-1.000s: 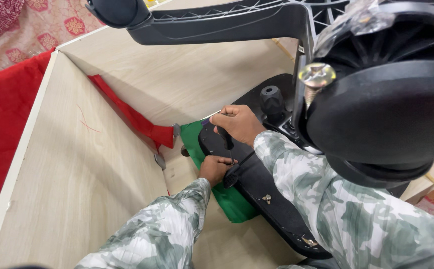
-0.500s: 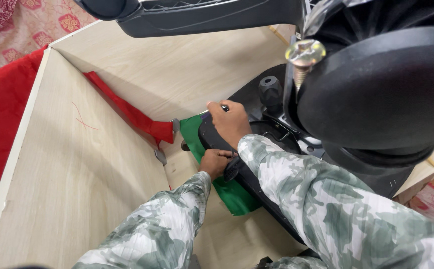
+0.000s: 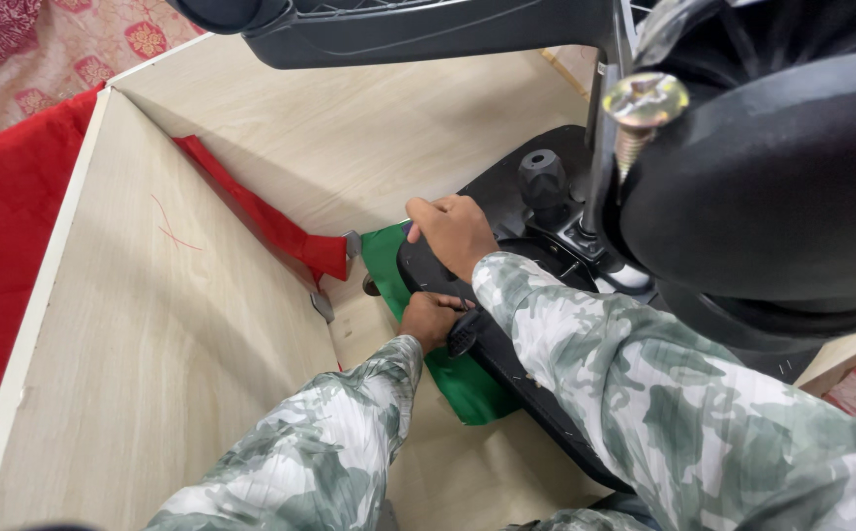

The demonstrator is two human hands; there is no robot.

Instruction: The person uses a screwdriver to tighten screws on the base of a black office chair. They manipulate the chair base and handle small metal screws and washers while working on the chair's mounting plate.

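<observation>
My right hand (image 3: 455, 232) grips the near edge of a black plastic chair base plate (image 3: 506, 187) that lies on its side inside a wooden box. My left hand (image 3: 428, 318) is closed just below it, against the plate's edge and over a green cloth (image 3: 467, 383). What the left hand holds is hidden by its own fingers and by the plate. A black knob (image 3: 543, 177) sticks up from the plate beyond my right hand. Both sleeves are grey-green camouflage.
The light wooden box has a long left wall (image 3: 152, 324) and a back wall (image 3: 369, 128). A red cloth (image 3: 261, 221) lies in its corner and over the outside at left. A black wheel housing (image 3: 772, 187) with a brass bolt (image 3: 644, 103) fills the upper right.
The view has shifted slightly closer. My right hand slid a little left along the plate's edge. My left hand stayed under it on the green cloth.
</observation>
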